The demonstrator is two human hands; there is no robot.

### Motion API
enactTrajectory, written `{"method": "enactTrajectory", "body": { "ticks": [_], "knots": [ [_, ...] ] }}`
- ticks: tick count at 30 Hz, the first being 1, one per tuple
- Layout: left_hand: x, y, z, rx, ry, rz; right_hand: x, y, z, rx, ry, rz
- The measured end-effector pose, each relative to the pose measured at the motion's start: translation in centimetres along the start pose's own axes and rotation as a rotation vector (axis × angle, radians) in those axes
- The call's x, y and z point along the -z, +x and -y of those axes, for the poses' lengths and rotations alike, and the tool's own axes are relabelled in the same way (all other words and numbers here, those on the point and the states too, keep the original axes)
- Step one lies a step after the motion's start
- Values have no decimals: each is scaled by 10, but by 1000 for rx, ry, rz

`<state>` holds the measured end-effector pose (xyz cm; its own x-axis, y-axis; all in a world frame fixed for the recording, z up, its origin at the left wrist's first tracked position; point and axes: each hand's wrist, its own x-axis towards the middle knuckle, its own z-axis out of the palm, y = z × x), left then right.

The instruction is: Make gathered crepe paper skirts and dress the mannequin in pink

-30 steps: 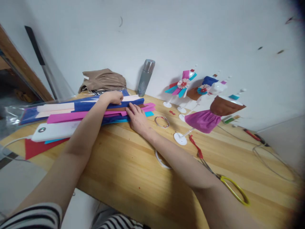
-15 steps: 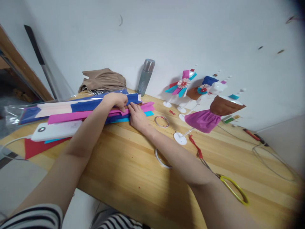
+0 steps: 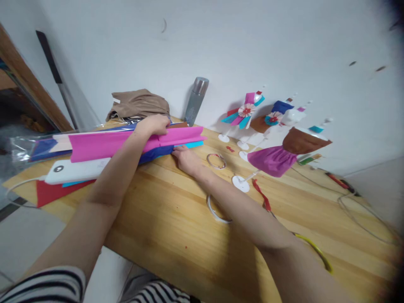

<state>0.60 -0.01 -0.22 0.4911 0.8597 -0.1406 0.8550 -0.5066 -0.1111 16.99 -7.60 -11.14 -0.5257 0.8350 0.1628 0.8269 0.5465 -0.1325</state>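
A pink crepe paper sheet (image 3: 94, 145) lies lengthwise over a stack of coloured paper, with its broad face turned up. My left hand (image 3: 154, 125) is closed, its fingers curled over the upper edge of the pink sheet. Under that sheet, the blue crepe paper (image 3: 154, 154) bulges toward me, and a light blue strip (image 3: 195, 144) sticks out at the right end. My right hand (image 3: 187, 159) has its fingers bent against the right end of the blue paper, fingertips partly hidden. A clear plastic sleeve (image 3: 20, 147) encloses folded paper behind the stack.
Nearby are a white power bank (image 3: 75, 170), red paper (image 3: 52, 191), brown cloth (image 3: 139, 103) and a thermos (image 3: 197, 101). On the right stand small decorated dress forms (image 3: 268, 158). Two rings of tape or wire (image 3: 216, 161), a red ribbon (image 3: 261, 195) and yellow-handled scissors (image 3: 315, 250) lie about.
The pink sheet has been raised and turned so more of its face shows. My left hand has shifted up slightly with it; my right hand has moved down to the blue paper's edge.
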Motion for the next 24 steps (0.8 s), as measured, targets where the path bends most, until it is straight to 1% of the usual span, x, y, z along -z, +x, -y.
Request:
{"method": "enactTrajectory", "body": {
  "ticks": [2, 4, 6, 8, 11, 13, 16, 19, 21, 24],
  "knots": [
    [7, -5, -5, -77, -22, 45, -3, 6, -4, 15, 10, -31],
    [9, -7, -12, -127, -20, 137, -4, 12, -8, 18, 15, -65],
    [4, -4, -20, -114, 5, 231, -5, 17, -12, 14, 16, -86],
    [-5, 2, -28, -49, 40, 280, -4, 22, -14, 7, 11, -93],
    [-19, 12, -31, 25, 80, 266, -2, 24, -15, -31, -16, -108],
    [-23, 15, -26, 27, 82, 235, -1, 23, -14, -86, -46, -134],
    [-23, 15, -12, 10, 68, 173, -1, 21, -17, -185, -96, -173],
    [-22, 14, -1, 24, 60, 126, -2, 21, -24, -256, -136, -190],
    [-24, 15, 3, 44, 57, 101, -2, 22, -29, -277, -155, -195],
    [-29, 19, 1, 64, 52, 68, 1, 23, -35, -294, -175, -211]
  ]
}}
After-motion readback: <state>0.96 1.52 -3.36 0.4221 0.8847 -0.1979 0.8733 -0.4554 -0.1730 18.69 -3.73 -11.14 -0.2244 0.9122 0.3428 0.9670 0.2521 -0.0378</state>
